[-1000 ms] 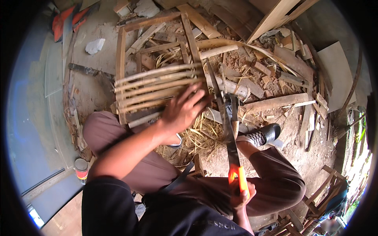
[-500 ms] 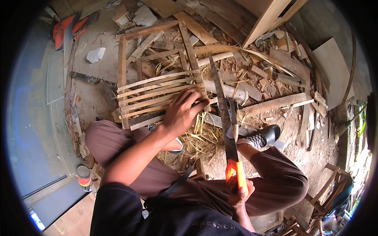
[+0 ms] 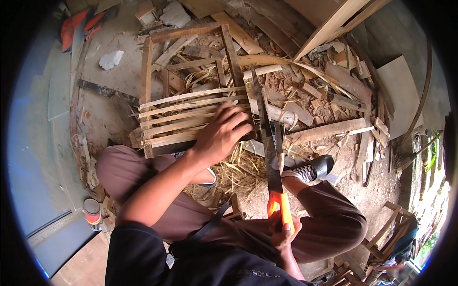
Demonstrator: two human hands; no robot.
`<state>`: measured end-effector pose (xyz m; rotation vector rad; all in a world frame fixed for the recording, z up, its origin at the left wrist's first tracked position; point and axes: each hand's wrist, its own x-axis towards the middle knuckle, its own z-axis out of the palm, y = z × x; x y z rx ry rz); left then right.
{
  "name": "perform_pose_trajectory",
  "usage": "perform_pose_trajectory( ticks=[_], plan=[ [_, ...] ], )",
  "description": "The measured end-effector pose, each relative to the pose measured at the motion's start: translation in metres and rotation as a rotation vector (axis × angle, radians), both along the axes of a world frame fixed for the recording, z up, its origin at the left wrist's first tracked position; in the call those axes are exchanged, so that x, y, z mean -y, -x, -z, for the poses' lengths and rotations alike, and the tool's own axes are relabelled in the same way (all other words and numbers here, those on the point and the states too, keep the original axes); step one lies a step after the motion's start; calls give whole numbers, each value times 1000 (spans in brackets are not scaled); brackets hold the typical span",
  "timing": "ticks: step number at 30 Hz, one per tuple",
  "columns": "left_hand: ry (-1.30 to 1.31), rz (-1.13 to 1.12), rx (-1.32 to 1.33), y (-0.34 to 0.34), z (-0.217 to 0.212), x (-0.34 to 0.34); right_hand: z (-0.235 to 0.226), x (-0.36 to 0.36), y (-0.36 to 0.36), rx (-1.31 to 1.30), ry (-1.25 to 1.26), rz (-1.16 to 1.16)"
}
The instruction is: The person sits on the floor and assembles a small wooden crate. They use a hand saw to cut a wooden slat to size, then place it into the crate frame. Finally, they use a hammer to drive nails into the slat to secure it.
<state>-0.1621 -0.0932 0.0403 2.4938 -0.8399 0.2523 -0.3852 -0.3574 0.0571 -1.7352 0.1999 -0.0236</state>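
Observation:
My left hand (image 3: 221, 134) lies over the right ends of several thin slats, its fingers bent and apart. The slats (image 3: 183, 114) run side by side across the lower part of a wooden frame (image 3: 147, 78), which stands between my legs. In my right hand (image 3: 285, 229) is a handsaw, gripped by its orange handle (image 3: 281, 206). The long dark blade of the handsaw (image 3: 268, 138) points away from me, along the right side of the frame. Whether the blade touches the frame, I cannot tell. My left thumb is mostly hidden.
Wood offcuts (image 3: 329, 126), boards and pale shavings (image 3: 241, 164) litter the ground around the frame. A tall plank (image 3: 322, 31) leans at the upper right. White rubble (image 3: 111, 60) lies at the left, and a small can (image 3: 92, 209) stands beside my left knee (image 3: 119, 167).
The fingers of my left hand have spread farther apart over the slats. The handsaw has shifted slightly left, its blade nearer the frame's right side. The whole view has moved a little.

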Motion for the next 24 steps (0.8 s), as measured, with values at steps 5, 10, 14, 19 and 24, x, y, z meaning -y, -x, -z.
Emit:
perform_pose_trajectory(
  ticks=[5,10,14,19,24],
  plan=[
    [41,-69,-5,-2,-11,3,-6,8,29,0,77,42],
    [62,-2,-86,-6,-4,1,-13,2,5,-19,1,16],
    [71,-18,-66,-6,-7,2,-17,-6,-18,-52,-73,18],
    [150,-23,-107,-6,-8,2,-18,-1,11,-70,-63,53],
    [258,-93,-147,-10,-9,7,-7,-1,-6,-20,-5,14]
  ],
)
